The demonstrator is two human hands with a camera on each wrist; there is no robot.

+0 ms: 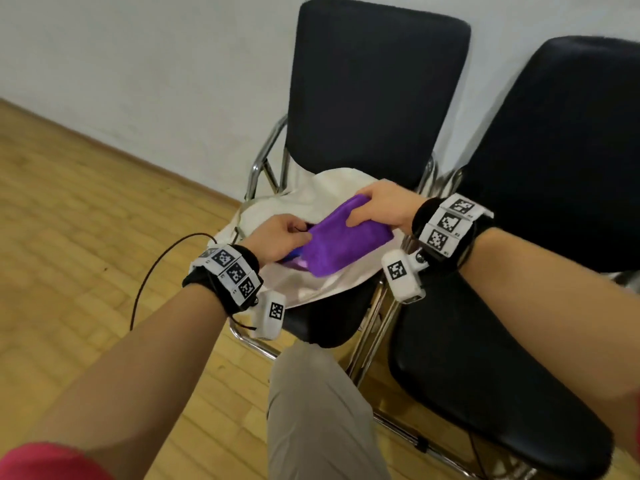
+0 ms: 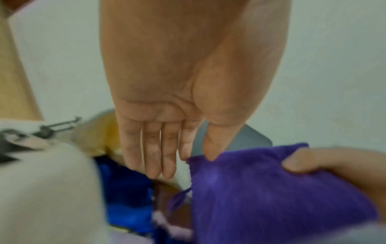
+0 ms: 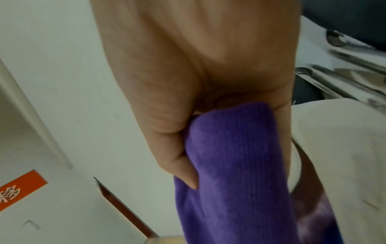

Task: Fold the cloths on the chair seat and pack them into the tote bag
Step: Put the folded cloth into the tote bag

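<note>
While my right hand (image 1: 382,209) pinches the folded purple cloth (image 1: 346,237) at frame center, I should angle it low and slide it into the tote bag (image 1: 332,183) on the chair seat (image 1: 322,323). My left hand (image 1: 277,239), fingers nearly straight, thumb on the cloth's edge, should keep the mouth wide. It looks plush and thick, beside a blue cloth (image 2: 125,189) inside.

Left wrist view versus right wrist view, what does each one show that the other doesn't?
Only the left wrist view shows a blue cloth in the tote bag, and the left hand with straight fingers, thumb at the purple cloth. Only the right wrist view shows an orange sign and the bag's zipper. Both show the right hand gripping the purple cloth.
</note>
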